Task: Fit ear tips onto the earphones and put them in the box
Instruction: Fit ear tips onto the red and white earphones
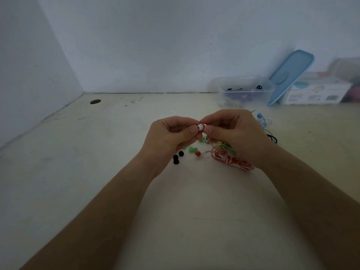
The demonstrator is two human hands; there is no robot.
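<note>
Hands meet above the middle of the table (78, 172): left hand (171, 137) and right hand (233, 133) both pinch the white, red-ringed earphone (201, 126), thumbs and curled fingertips closed on it. Whether a tip already sits on it, I cannot tell. Its red-and-white cable (231, 159) drops to a coiled bundle on the table under the right hand. Loose pieces lie beneath the hands: black ear tips (176, 159) left, green ear tip (192, 149) and red ear tip (197, 153) just beside them. Far right, the clear box (245, 92) stands open at the wall, dark cords inside, blue lid (290, 75) leaning beside it. Blue earphones (263, 121) lie near the right hand.
</note>
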